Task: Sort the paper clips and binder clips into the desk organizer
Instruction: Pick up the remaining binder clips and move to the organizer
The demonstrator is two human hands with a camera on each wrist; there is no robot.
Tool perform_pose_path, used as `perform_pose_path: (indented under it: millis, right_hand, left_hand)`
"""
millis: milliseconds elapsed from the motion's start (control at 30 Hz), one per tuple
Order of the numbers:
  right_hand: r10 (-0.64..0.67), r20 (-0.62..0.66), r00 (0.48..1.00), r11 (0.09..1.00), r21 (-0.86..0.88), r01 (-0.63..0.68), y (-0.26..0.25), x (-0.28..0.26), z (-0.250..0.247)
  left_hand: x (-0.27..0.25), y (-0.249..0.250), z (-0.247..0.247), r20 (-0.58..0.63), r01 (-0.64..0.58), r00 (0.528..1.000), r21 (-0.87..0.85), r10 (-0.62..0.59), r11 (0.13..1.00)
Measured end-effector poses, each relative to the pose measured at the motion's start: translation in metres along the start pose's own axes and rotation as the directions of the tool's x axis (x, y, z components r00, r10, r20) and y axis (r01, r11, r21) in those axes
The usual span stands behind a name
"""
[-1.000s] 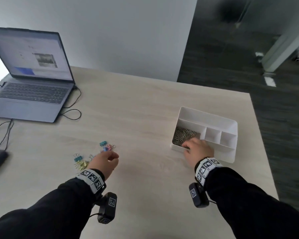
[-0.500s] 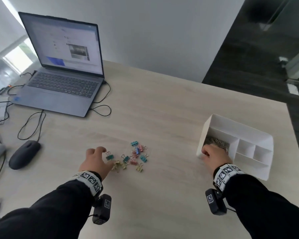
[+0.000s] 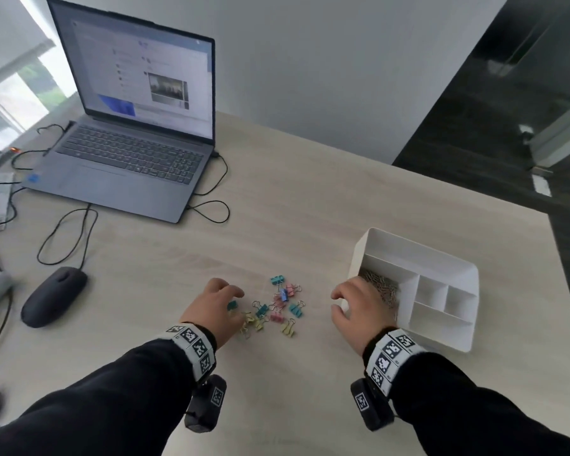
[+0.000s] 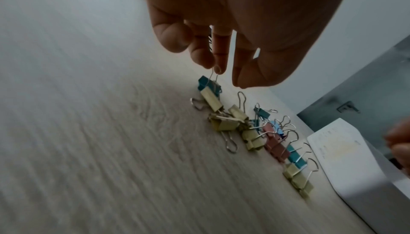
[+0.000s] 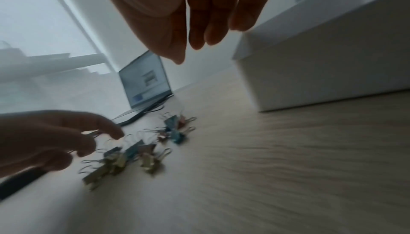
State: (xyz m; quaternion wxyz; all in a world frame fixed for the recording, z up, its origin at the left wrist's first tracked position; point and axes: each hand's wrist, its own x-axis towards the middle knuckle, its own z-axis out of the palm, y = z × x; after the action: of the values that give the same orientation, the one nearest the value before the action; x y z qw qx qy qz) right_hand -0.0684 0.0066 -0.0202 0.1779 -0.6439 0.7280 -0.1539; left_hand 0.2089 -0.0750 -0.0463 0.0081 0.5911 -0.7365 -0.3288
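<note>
Several small coloured binder clips (image 3: 278, 307) lie in a loose heap on the wooden desk between my hands. My left hand (image 3: 234, 299) is at the heap's left edge. In the left wrist view its fingertips (image 4: 213, 66) pinch the wire handle of a teal binder clip (image 4: 207, 83) that still touches the desk. The white desk organizer (image 3: 441, 255) stands at the right, with silver paper clips (image 3: 384, 287) in its near-left compartment. My right hand (image 3: 338, 301) hovers just left of the organizer's wall (image 5: 310, 66), fingers loosely curled and holding nothing.
An open laptop (image 3: 129, 126) stands at the back left, with black cables (image 3: 66, 238) trailing over the desk. A dark mouse (image 3: 55, 296) lies left of my left hand. The desk's right edge runs just beyond the organizer.
My right hand has left the paper clip compartment and moved left, off the organizer. My left hand has come down on the heap and pinched the teal clip's handle.
</note>
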Motion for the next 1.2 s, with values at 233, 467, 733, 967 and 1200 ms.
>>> perform_pose_path:
  millis: [233, 467, 733, 967, 1200]
  right_hand:
    - [0.067, 0.363, 0.929, 0.986, 0.121, -0.119, -0.046, 0.031, 0.029]
    - [0.168, 0.434, 0.885, 0.977, 0.046, -0.208, -0.045, 0.04, 0.034]
    - [0.243, 0.323, 0.915, 0.946, 0.13, -0.297, -0.026, 0.019, 0.014]
    - [0.374, 0.253, 0.892, 0.86, 0.266, -0.436, -0.029, 0.01, 0.014]
    - [0.423, 0.292, 0.858, 0.675, 0.531, -0.513, -0.04, 0.011, 0.013]
  left_hand:
    - [0.016, 0.02, -0.005, 0.064, -0.21, 0.977, 0.1, 0.204, 0.973]
    - [0.028, 0.049, 0.003, 0.198, -0.314, 0.944, 0.292, 0.264, 0.903]
    - [0.036, 0.059, 0.022, 0.249, -0.337, 0.935, 0.397, 0.253, 0.854]
    - [0.037, 0.055, 0.014, 0.199, -0.178, 0.97, 0.204, 0.137, 0.963]
    - [0.03, 0.054, -0.003, 0.222, -0.03, 0.974, -0.11, 0.054, 0.993]
